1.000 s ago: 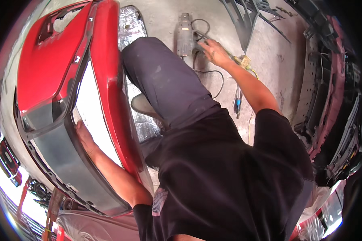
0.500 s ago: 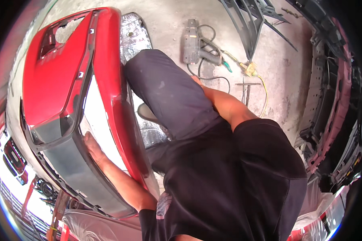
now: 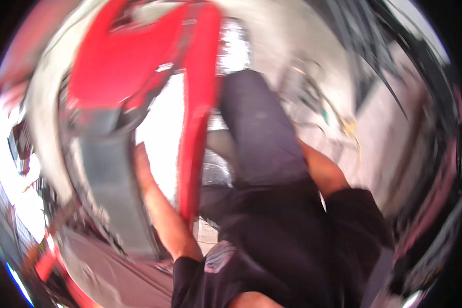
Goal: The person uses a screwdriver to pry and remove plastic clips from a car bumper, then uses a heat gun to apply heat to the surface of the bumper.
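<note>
I have the red-and-grey bumper [image 3: 131, 69] across the left of the frame, my left hand [image 3: 142, 158] at its inner edge, left of centre; blur keeps me from telling its grip. My right hand is hidden behind the dark-trousered leg [image 3: 262, 126], so I cannot tell that grip either

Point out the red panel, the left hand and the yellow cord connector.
Red panel [image 3: 128, 74], head view: its broad face.
Left hand [image 3: 142, 163], head view: middle of the hand.
Yellow cord connector [image 3: 349, 126], head view: its blurred middle.
</note>
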`<state>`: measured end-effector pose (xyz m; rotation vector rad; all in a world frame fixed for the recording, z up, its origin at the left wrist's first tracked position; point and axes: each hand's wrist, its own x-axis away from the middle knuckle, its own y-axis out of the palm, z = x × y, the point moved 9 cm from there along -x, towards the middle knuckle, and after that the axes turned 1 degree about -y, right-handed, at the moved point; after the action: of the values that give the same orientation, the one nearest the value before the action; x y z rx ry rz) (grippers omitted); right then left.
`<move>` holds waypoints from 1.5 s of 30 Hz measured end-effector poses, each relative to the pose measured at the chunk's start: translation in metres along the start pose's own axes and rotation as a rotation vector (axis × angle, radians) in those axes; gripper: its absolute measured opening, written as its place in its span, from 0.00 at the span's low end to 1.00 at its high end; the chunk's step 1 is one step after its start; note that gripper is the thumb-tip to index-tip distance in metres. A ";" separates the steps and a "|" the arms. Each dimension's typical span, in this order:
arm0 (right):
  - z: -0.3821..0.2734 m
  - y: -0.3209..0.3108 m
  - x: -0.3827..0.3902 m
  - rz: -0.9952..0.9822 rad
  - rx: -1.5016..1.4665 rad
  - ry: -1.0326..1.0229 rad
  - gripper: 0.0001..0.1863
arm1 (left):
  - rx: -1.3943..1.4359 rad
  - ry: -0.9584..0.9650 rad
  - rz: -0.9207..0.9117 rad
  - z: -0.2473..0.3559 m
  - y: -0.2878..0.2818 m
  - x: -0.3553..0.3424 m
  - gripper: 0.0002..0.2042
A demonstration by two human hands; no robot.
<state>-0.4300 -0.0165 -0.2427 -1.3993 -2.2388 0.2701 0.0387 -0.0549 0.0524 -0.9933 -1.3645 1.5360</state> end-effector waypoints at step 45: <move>-0.643 0.053 -0.108 -0.221 1.391 -1.192 0.03 | 1.809 0.036 0.121 0.006 -0.027 -0.005 0.08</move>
<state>-0.0296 -0.1428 0.2595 -0.1067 -1.8618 2.4250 0.0369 -0.0594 0.0799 0.1082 0.4105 1.9455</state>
